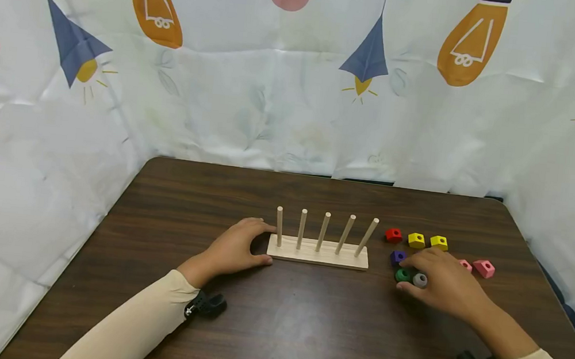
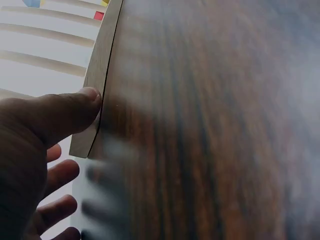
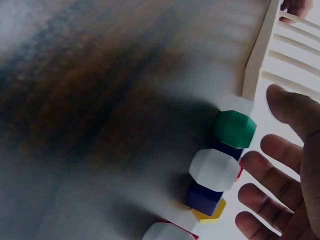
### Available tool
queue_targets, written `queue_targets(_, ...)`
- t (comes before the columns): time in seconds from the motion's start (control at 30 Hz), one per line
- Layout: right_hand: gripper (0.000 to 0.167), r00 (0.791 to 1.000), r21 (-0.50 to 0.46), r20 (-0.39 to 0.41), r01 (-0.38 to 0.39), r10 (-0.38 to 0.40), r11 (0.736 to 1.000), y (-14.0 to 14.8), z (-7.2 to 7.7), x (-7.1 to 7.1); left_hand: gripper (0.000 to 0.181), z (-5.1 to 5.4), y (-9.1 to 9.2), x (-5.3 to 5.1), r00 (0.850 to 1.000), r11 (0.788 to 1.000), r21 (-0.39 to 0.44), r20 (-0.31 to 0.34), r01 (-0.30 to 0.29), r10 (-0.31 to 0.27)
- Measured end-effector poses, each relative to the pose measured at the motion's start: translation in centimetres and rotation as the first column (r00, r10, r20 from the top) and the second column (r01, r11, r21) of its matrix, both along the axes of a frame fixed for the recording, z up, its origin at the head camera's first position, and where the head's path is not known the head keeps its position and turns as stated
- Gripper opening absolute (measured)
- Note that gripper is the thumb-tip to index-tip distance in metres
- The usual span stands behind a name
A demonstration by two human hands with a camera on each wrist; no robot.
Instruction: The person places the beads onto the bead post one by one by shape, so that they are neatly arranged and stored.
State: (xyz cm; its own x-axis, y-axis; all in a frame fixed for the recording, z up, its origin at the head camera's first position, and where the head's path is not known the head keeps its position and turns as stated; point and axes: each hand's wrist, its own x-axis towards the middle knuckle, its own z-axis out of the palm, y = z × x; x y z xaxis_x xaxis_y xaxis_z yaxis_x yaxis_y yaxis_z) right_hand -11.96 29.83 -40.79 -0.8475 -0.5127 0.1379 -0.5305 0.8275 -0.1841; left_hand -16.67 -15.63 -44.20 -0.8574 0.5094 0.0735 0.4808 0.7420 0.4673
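A wooden peg stand (image 1: 318, 253) with several upright pegs sits mid-table. My left hand (image 1: 233, 246) holds its left end, the thumb (image 2: 75, 112) against the base's front face and the index finger at the rear corner. Over the loose beads on the right, my right hand (image 1: 444, 281) hovers with fingers spread and nothing in them. Nearest to it are a green bead (image 1: 402, 275), a grey bead (image 1: 420, 280) and a purple bead (image 1: 398, 258). The green bead (image 3: 235, 129) lies apart from the thumb in the right wrist view.
Behind the right hand are a red bead (image 1: 393, 235) and two yellow beads (image 1: 415, 240). Pink beads (image 1: 484, 268) lie to its right, one partly covered by the hand. A printed white curtain (image 1: 293, 116) hangs past the dark wooden table's (image 1: 203, 189) far edge.
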Motion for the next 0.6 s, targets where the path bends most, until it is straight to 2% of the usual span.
queue_targets(0.2, 0.031, 0.999, -0.014, -0.022, -0.027, 0.027, 1.000, 0.18, -0.80, 0.03, 0.063, -0.31, 0.36, -0.29, 1.000, 1.000, 0.008, -0.016, 0.001, -0.001)
queue_targets(0.43, 0.031, 0.999, -0.004, -0.027, -0.025, 0.025, 1.000, 0.19, -0.91, -0.07, 0.055, -0.56, 0.47, -0.38, 1.000, 1.000, 0.028, -0.018, 0.014, -0.014)
queue_targets(0.6, 0.030, 0.999, -0.006, -0.029, -0.025, 0.025, 1.000, 0.09, -1.00, -0.14, 0.055, -0.39, 0.56, -0.34, 1.000, 1.000, 0.013, -0.002, -0.010, 0.010)
